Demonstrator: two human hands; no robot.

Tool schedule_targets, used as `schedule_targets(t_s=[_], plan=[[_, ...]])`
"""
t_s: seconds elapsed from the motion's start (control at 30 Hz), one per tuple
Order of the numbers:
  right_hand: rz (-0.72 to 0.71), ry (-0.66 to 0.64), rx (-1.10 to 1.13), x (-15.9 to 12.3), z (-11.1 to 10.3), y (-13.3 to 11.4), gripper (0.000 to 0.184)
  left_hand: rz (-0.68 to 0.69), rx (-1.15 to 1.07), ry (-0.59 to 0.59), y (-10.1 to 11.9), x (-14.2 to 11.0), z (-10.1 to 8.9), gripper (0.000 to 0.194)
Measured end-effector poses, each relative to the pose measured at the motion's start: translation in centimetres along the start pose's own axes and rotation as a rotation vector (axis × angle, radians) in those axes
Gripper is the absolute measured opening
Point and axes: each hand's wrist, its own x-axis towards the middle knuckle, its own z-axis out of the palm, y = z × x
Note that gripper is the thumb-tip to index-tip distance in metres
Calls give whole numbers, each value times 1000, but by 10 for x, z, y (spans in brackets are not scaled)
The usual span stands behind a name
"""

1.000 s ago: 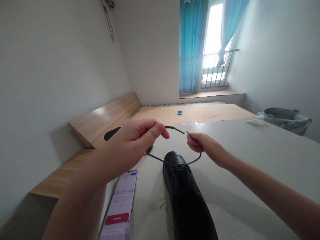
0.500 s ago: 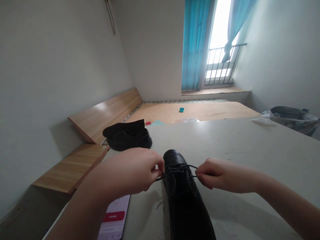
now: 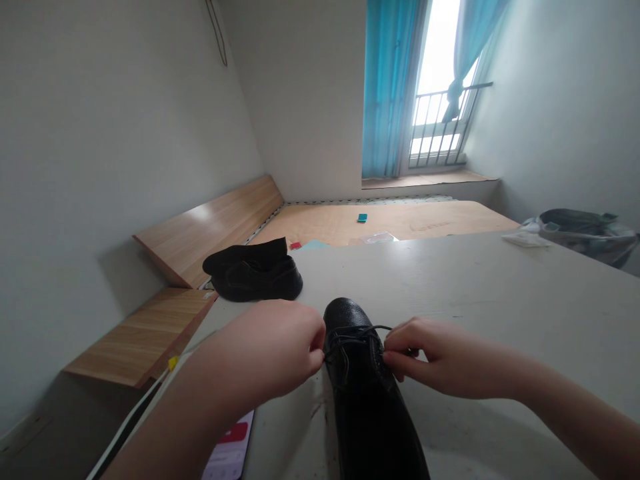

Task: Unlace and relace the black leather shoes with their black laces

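A black leather shoe (image 3: 373, 413) stands on the grey table (image 3: 500, 293), toe pointing away from me. Its thin black lace (image 3: 356, 335) runs across the top of the eyelets. My left hand (image 3: 273, 350) is closed at the shoe's left side, pinching one end of the lace. My right hand (image 3: 425, 357) is closed at the shoe's right side, pinching the other end. Both hands sit low, close against the shoe.
A second black shoe (image 3: 253, 275) lies at the table's far left edge. A phone (image 3: 227, 450) with a red button on its screen lies under my left forearm. Wooden boards (image 3: 210, 223) lean along the left wall; a bag (image 3: 583, 227) sits at the far right.
Both hands came down from above the shoe, where they held the lace ends up, to the eyelets. The lace went from a loose loop to lying tight over the shoe.
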Motion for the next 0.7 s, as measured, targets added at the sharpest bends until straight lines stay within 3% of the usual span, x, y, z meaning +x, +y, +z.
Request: schedule_targets(t_s=[0.27,0.57,0.7], plan=[[-24,200,-15,-3,-3,-3,10,22,42,67,2,5,6,24],[115,82,114,-2,-4,-6,14,34,31,78,5,3,2,25],[133,107,162,-2,-2,-7,6,43,36,34,11,6,4,24]])
